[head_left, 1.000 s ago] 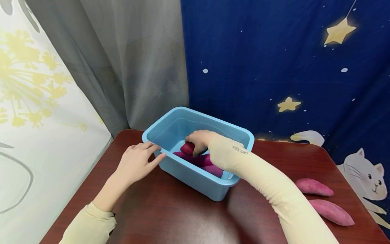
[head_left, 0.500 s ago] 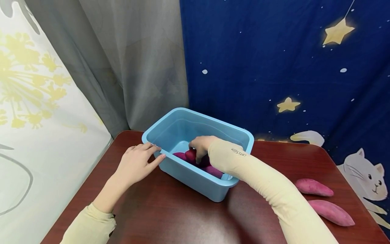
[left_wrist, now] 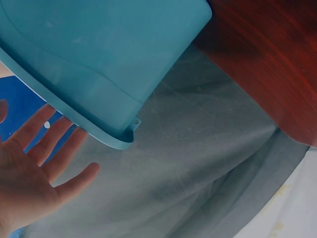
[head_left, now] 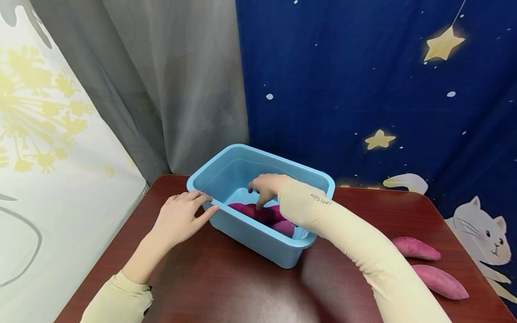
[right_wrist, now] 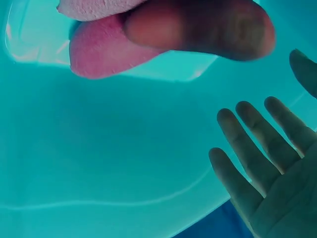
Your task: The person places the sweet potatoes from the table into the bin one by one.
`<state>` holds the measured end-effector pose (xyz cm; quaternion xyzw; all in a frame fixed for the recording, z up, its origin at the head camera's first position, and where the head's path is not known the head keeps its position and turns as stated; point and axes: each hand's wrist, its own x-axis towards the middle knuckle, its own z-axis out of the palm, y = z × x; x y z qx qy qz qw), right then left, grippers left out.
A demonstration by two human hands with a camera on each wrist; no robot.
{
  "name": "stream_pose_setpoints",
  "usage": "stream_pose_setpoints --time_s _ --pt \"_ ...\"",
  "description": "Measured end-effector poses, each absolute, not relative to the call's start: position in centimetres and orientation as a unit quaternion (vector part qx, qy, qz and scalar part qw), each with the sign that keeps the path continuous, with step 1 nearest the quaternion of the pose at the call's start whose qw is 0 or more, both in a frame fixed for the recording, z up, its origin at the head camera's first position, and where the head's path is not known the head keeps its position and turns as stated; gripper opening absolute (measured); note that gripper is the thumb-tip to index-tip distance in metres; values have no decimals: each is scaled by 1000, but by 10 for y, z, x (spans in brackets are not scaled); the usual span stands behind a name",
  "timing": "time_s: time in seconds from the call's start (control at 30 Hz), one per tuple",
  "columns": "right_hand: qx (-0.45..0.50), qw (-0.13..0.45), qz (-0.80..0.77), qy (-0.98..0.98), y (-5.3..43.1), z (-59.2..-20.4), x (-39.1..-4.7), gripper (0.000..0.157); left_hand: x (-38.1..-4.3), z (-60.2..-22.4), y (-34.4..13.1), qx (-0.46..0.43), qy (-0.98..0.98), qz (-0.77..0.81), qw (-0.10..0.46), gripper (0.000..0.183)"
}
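A light blue plastic tub (head_left: 250, 233) stands on the table with several purple-red sweet potatoes (head_left: 248, 211) lying on its floor. My left hand (head_left: 179, 217) rests on the near left rim, its fingers loosely extended; the left wrist view shows the fingertips (left_wrist: 79, 133) at that rim. Inside the tub, my right hand (head_left: 268, 186) hovers over the sweet potatoes with nothing between its fingers. In the right wrist view the right hand (right_wrist: 277, 168) has its fingers spread, apart from a darker sweet potato (right_wrist: 203, 29) lying across a pink one (right_wrist: 99, 49).
Two more sweet potatoes, one farther back (head_left: 416, 248) and one nearer (head_left: 440, 281), lie on the dark red wooden table (head_left: 250, 296) to the right. Grey (head_left: 202, 89) and blue star-printed curtains (head_left: 323, 89) hang close behind the tub.
My right hand has lowered a sweet potato onto the others in the tub, let go of it and lifted slightly. My left hand stays on the rim.
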<state>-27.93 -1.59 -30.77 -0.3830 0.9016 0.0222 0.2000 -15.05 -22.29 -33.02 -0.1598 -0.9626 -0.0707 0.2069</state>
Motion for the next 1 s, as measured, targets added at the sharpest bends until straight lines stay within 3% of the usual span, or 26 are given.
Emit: stream_pose_setpoints --time_s 1.0 --pt "-447 113 60 886 -2 -243 -256 50 -148 -329 -222 -157 -964 -67 205 40"
